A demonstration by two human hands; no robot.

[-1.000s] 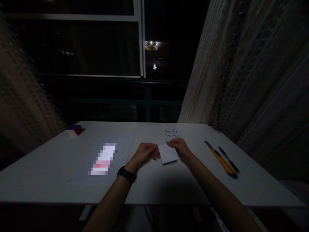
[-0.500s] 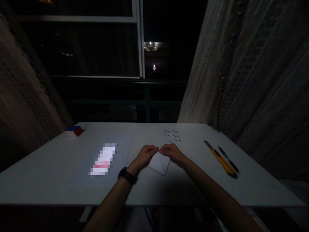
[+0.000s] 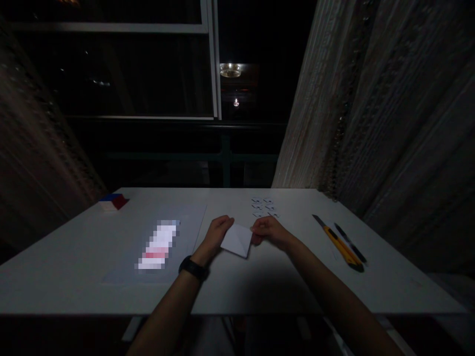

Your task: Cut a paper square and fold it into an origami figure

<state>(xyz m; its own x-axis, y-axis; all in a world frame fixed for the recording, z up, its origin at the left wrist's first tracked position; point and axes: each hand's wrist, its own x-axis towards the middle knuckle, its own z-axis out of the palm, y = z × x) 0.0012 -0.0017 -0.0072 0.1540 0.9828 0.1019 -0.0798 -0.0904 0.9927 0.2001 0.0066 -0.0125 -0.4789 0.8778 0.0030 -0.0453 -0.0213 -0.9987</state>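
Paper [image 3: 237,241], creased, finger-pinched by left hand [image 3: 218,231] at left edge and right hand [image 3: 270,230] at right corner; gripped farther apart than before, so apparently steadier.

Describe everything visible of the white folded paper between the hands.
The white folded paper looks plain, thin and matte, roughly four-sided, with a faint crease running down its face toward the near corner. It is tilted in view, one corner pointing toward the person. The left hand grips its left side; the right hand is at its right corner, though whether it pinches there is unclear. Whether the underside touches the table cannot be told.
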